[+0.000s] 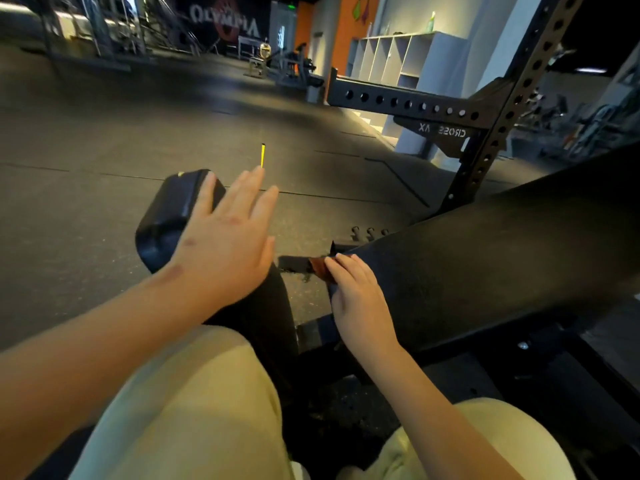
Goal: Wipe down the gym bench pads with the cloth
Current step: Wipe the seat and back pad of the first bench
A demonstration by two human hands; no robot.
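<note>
Right hand (356,299) is sitting at the lower end of the back pad (485,265), center frame. Its fingers (343,268) are lying pressed together and bent over the cloth (316,266), pinning it to the pad's edge. The thumb is hiding, so can't tell how firm the grip is. Only a brown scrap of cloth is showing, poking out just left of the fingertips; the rest is lying under them. Left hand (225,237) is hovering, blurred, over the seat pad (162,216) left of center, fingers straight and slightly spread, holding nothing. Rack (519,91) is standing upper right, behind the back pad.
</note>
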